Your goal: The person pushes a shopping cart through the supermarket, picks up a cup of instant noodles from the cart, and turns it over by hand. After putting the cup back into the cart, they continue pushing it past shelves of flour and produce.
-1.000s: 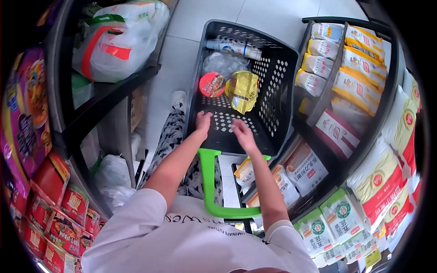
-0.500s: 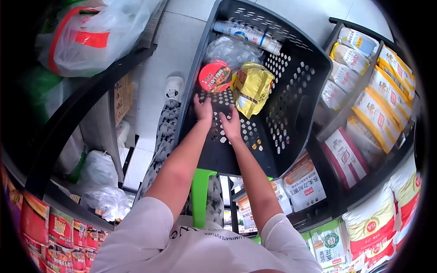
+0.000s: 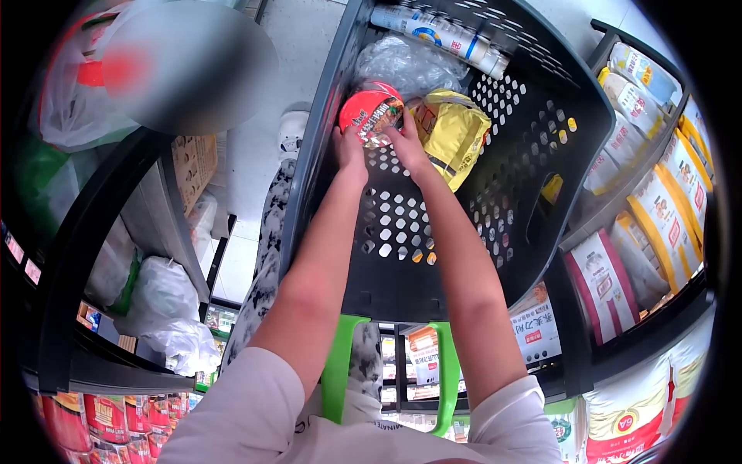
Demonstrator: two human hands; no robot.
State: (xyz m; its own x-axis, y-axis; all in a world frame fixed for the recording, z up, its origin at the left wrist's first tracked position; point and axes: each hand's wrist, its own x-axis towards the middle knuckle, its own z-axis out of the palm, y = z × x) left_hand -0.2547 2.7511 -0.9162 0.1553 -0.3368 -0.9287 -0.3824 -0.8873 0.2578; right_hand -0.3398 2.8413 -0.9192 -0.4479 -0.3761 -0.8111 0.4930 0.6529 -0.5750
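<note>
A black shopping basket [image 3: 332, 100] with perforated walls lies in front of me. Inside it, a red-lidded instant noodle bowl [image 3: 367, 112] sits tilted near the left wall. My left hand [image 3: 349, 151] curls against the bowl's lower left, its fingertips partly hidden. On the bowl's right side, my right hand [image 3: 407, 143] presses with thumb and fingers, so the bowl is held between both hands. A crumpled yellow packet [image 3: 456, 139] lies just right of my right hand. Beyond the bowl are a clear plastic bag [image 3: 410, 66] and a white-and-blue spray can [image 3: 440, 37].
Green basket handles [image 3: 340, 367] hang toward my body. Right, a shelf holds yellow-and-white packages [image 3: 665, 213] and large red-and-white sacks [image 3: 630, 406]. Left stand a black rack [image 3: 69, 255] and white plastic bags [image 3: 174, 309]. A blurred round grey shape [image 3: 201, 62] covers the upper left.
Both hands have moved forward from the basket's bottom to the noodle bowl and taken hold of its sides. The view has shifted, and a blurred grey shape has appeared at upper left.
</note>
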